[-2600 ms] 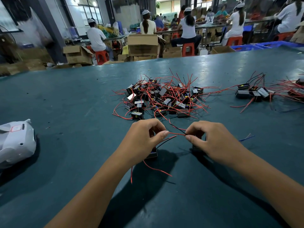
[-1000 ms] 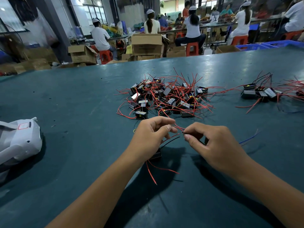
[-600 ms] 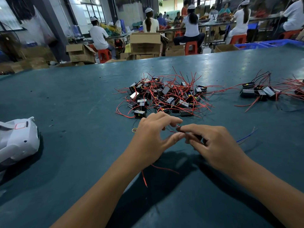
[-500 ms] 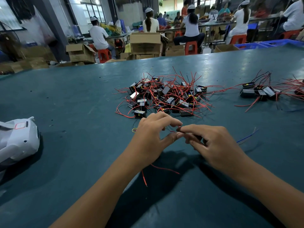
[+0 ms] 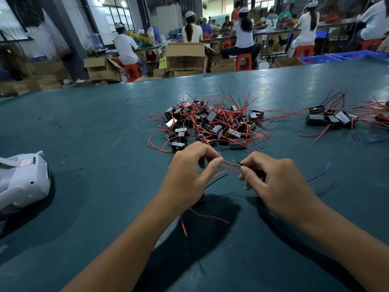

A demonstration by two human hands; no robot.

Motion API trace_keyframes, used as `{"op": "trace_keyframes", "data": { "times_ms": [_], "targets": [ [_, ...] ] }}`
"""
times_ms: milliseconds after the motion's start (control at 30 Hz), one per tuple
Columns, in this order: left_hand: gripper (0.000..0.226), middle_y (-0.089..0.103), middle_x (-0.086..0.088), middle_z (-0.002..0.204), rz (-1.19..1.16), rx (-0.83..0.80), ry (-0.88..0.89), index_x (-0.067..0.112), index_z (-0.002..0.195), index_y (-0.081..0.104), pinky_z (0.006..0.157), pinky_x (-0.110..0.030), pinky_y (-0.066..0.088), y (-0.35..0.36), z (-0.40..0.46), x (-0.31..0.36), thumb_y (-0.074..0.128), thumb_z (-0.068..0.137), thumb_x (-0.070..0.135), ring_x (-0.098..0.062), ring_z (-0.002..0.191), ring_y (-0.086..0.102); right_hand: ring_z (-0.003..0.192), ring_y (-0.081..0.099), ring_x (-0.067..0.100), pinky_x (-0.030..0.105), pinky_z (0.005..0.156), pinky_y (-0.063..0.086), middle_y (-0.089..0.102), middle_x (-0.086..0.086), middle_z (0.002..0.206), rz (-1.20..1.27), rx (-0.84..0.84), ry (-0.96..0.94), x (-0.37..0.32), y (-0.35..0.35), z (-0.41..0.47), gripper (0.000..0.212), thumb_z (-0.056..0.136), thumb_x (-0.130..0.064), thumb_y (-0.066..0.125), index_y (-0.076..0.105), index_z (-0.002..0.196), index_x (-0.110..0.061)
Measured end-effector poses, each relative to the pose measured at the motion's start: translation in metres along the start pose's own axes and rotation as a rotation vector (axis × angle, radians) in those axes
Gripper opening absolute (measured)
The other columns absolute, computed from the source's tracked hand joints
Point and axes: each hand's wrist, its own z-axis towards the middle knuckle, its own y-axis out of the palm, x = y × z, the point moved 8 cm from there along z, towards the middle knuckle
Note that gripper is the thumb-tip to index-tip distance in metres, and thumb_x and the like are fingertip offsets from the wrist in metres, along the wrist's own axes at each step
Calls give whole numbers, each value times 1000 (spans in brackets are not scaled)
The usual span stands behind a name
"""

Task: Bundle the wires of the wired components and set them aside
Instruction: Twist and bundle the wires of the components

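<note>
The left hand and the right hand hover close together over the green table, each with curled fingers pinching thin red and black wires stretched between them. A small dark part peeks out under the left palm. Beyond lies a heap of wired parts; a smaller group sits right, a white shell far left.

Above the teal surface, the left hand pinches red wires between thumb and forefinger, while the right hand pinches their other ends. A tangled pile of wired components lies just beyond; a smaller group sits far right.
</note>
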Motion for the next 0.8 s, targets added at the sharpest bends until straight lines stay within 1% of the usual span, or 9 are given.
{"op": "trace_keyframes", "data": {
  "times_ms": [100, 200, 300, 367, 400, 500, 600, 700, 800],
  "targets": [
    [11, 56, 21, 72, -52, 12, -66, 20, 84, 65, 64, -9, 37, -4, 1, -6, 68, 94, 19, 0, 68, 51, 60, 65, 13, 41, 60, 52, 68, -8, 66, -6, 27, 27, 3, -4, 1, 10, 92, -25, 62, 61, 82, -25],
    [7, 58, 24, 74, -117, -81, -118, 22, 87, 65, 59, -8, 37, 1, 1, -15, 69, 94, 22, 2, 61, 49, 63, 66, 13, 40, 62, 52, 68, -7, 66, 9, 38, 39, 5, -4, 2, 11, 91, -22, 65, 61, 81, -24],
    [11, 63, 20, 76, -51, -145, -97, 27, 83, 65, 56, -13, 39, 5, 0, -18, 74, 89, 27, -5, 62, 51, 71, 71, 8, 41, 65, 57, 71, -5, 71, 107, 5, 68, 8, 2, 2, 13, 92, -18, 63, 61, 81, -24],
    [14, 65, 20, 79, 27, -186, -79, 31, 82, 64, 59, -22, 45, 11, -1, -20, 78, 85, 30, -12, 66, 55, 74, 72, 1, 37, 67, 60, 72, -5, 74, 192, -10, 93, 11, 5, 2, 14, 94, -14, 62, 62, 83, -22],
    [14, 66, 20, 80, 50, -209, -79, 32, 84, 65, 62, -25, 47, 14, -2, -21, 79, 84, 31, -13, 66, 55, 73, 72, 2, 34, 66, 60, 72, -4, 74, 220, -16, 106, 12, 7, 3, 14, 94, -12, 61, 63, 84, -22],
    [13, 67, 17, 78, 92, -263, -91, 28, 93, 71, 64, -30, 48, 23, -4, -26, 80, 83, 28, -10, 64, 52, 62, 67, 4, 24, 60, 52, 70, -6, 73, 213, -13, 132, 16, 10, 4, 15, 92, -12, 63, 64, 83, -25],
    [5, 66, 14, 77, 108, -277, -57, 25, 90, 74, 64, -31, 48, 27, -5, -24, 77, 86, 23, -8, 65, 52, 54, 53, 4, 15, 53, 42, 65, -8, 66, 199, -15, 142, 16, 12, 5, 12, 90, -19, 67, 66, 81, -28],
    [3, 65, 14, 76, 105, -262, -27, 24, 86, 73, 63, -35, 48, 26, -5, -21, 75, 88, 22, -12, 65, 55, 48, 39, 3, 13, 48, 34, 51, -9, 56, 227, -61, 119, 10, 15, 5, 8, 86, -25, 73, 67, 81, -28],
    [3, 65, 15, 76, 95, -262, -7, 25, 86, 73, 63, -36, 48, 26, -5, -18, 75, 88, 22, -13, 65, 56, 49, 37, 3, 14, 48, 32, 45, -10, 54, 204, -91, 84, 7, 17, 4, 9, 86, -25, 74, 67, 79, -27]
  ]
}}
